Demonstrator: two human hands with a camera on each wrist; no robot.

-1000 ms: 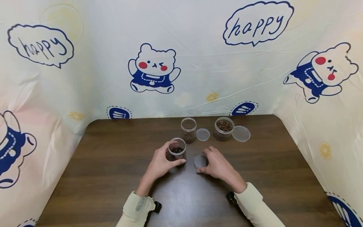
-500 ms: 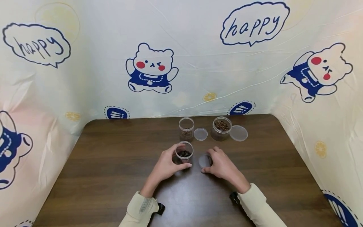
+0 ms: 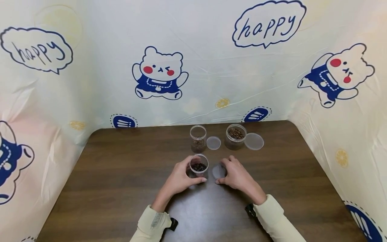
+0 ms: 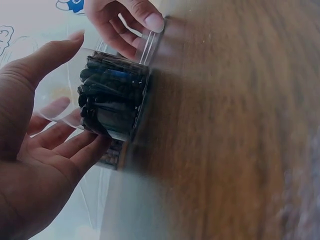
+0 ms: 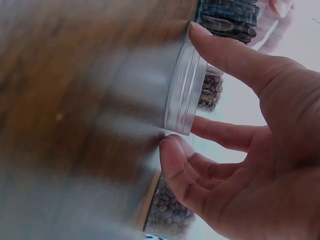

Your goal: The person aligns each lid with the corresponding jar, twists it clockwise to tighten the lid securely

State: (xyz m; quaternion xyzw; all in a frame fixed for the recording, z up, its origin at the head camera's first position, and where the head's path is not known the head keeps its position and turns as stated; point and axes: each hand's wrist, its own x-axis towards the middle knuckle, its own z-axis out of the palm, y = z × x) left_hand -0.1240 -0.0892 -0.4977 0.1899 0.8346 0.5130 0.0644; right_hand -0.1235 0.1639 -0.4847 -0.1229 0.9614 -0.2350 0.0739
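Observation:
In the head view my left hand (image 3: 180, 178) curls round a small clear jar (image 3: 198, 172), thumb along its near side. Dark coffee beans (image 4: 107, 95) fill its lower part, and it stands upright at table level. To its right, my right hand (image 3: 239, 174) pinches a round translucent lid (image 3: 218, 171) by the edge, thumb on the near side and fingers on the far side. The right wrist view shows the lid's ridged rim (image 5: 185, 92) down at the tabletop, between thumb and fingers. Jar and lid are side by side with a small gap.
Behind the hands stand a narrow jar (image 3: 198, 138) with some brown beans and a wider jar (image 3: 234, 145) fuller of them, both uncovered. A small lid (image 3: 213, 143) and a larger lid (image 3: 254, 141) lie beside them. Printed cloth (image 3: 205, 67) surrounds the brown table (image 3: 127, 174).
My left hand has brought the jar right and slightly nearer to me, closer to the lid. My right hand and its lid have shifted a little to the right.

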